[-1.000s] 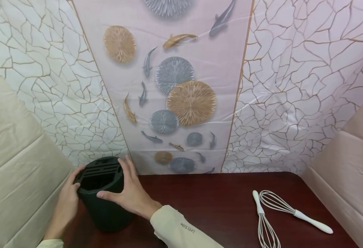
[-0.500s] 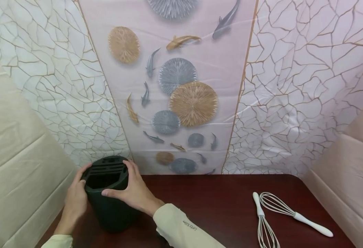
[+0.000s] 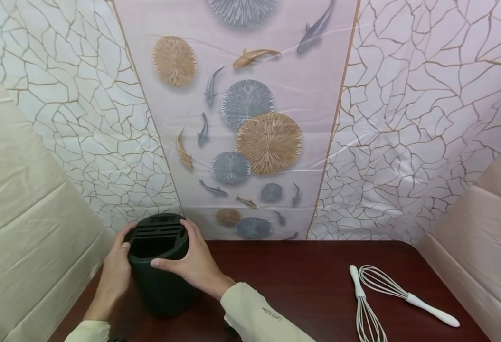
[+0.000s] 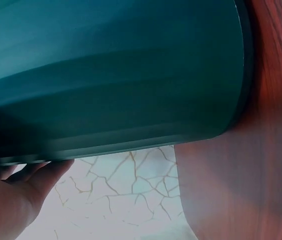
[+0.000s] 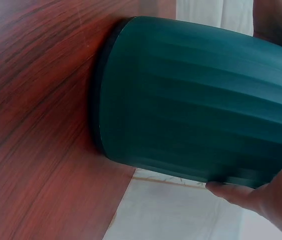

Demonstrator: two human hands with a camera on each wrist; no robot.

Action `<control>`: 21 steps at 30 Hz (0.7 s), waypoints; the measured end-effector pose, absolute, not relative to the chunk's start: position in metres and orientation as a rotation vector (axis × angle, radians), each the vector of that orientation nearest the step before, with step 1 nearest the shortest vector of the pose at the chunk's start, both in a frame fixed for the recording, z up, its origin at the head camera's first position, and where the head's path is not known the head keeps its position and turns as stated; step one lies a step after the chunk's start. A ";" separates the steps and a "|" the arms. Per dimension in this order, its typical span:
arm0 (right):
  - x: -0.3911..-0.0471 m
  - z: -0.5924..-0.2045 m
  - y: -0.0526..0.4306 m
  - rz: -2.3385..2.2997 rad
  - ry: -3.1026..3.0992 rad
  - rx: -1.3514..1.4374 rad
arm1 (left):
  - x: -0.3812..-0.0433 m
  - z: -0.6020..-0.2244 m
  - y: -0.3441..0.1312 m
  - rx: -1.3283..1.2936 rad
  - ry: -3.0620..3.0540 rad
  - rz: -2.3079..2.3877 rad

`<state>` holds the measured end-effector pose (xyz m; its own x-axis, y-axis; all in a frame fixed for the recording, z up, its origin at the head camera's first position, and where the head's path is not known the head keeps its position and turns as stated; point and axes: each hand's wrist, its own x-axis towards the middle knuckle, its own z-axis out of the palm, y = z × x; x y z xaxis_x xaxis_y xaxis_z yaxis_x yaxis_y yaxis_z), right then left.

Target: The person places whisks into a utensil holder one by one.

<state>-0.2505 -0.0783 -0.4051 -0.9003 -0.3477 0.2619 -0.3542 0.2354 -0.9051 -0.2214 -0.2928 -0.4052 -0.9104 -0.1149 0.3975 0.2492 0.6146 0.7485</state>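
Note:
A dark green knife holder [image 3: 160,289] stands upright at the left of the table in the head view. Parallel slots and one larger opening show in its top. My left hand [image 3: 117,270] grips its left side near the rim. On the opposite side my right hand [image 3: 201,266] holds it, thumb across the front just below the rim and fingers at the back right edge. Ribbed walls of the holder [image 4: 131,85] fill much of the left wrist view. Its base lies close to the wood surface in the right wrist view, where the right hand's fingers [image 5: 235,194] touch the side.
Two whisks with white handles lie at the right of the dark red table [image 3: 284,285]: one whisk [image 3: 357,282] points toward me, the other whisk [image 3: 431,308] lies slanted beside it. A patterned cloth wall [image 3: 250,190] rises behind, and a beige padded panel [image 3: 28,228] borders the left.
Both hands have moved the knife holder a little to the right, keeping their hold on it. The head view has shifted slightly. The whisks stay where they were.

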 end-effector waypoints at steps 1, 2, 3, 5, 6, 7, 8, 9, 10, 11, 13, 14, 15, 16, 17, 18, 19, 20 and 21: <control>-0.250 -0.405 -0.077 1.806 -2.465 0.697 | -0.222 -0.405 -0.291 -0.108 -2.435 -1.228; -0.250 -0.406 -0.075 1.806 -2.465 0.693 | -0.222 -0.405 -0.289 -0.110 -2.436 -1.233; -0.251 -0.406 -0.073 1.803 -2.464 0.691 | -0.223 -0.405 -0.288 -0.110 -2.439 -1.235; -0.251 -0.407 -0.070 1.793 -2.467 0.687 | -0.223 -0.406 -0.285 -0.110 -2.448 -1.238; -0.251 -0.407 -0.069 1.788 -2.468 0.688 | -0.223 -0.407 -0.284 -0.111 -2.449 -1.242; -0.251 -0.407 -0.068 1.781 -2.467 0.688 | -0.223 -0.407 -0.283 -0.113 -2.455 -1.251; -0.250 -0.407 -0.066 1.776 -2.468 0.690 | -0.223 -0.407 -0.281 -0.117 -2.457 -1.255; -0.250 -0.407 -0.065 1.771 -2.468 0.693 | -0.223 -0.408 -0.280 -0.116 -2.460 -1.261; -0.250 -0.407 -0.063 1.766 -2.469 0.693 | -0.222 -0.408 -0.279 -0.117 -2.463 -1.266; -0.250 -0.407 -0.061 1.766 -2.467 0.695 | -0.222 -0.408 -0.278 -0.120 -2.465 -1.274; -0.249 -0.407 -0.057 1.763 -2.466 0.696 | -0.222 -0.408 -0.275 -0.123 -2.469 -1.295; -0.248 -0.407 -0.055 1.764 -2.465 0.694 | -0.222 -0.408 -0.273 -0.129 -2.467 -1.296; -0.248 -0.407 -0.053 1.764 -2.462 0.692 | -0.222 -0.408 -0.272 -0.132 -2.471 -1.301; -0.248 -0.408 -0.051 1.765 -2.460 0.689 | -0.222 -0.408 -0.270 -0.138 -2.474 -1.305; -0.247 -0.408 -0.050 1.766 -2.458 0.688 | -0.222 -0.407 -0.268 -0.142 -2.476 -1.310; -0.247 -0.408 -0.048 1.765 -2.458 0.687 | -0.222 -0.407 -0.267 -0.141 -2.479 -1.314; -0.247 -0.408 -0.047 1.766 -2.456 0.685 | -0.222 -0.406 -0.266 -0.144 -2.479 -1.314; -0.247 -0.408 -0.046 1.764 -2.453 0.686 | -0.222 -0.406 -0.264 -0.145 -2.479 -1.314; -0.246 -0.407 -0.045 1.762 -2.450 0.688 | -0.221 -0.406 -0.263 -0.145 -2.476 -1.320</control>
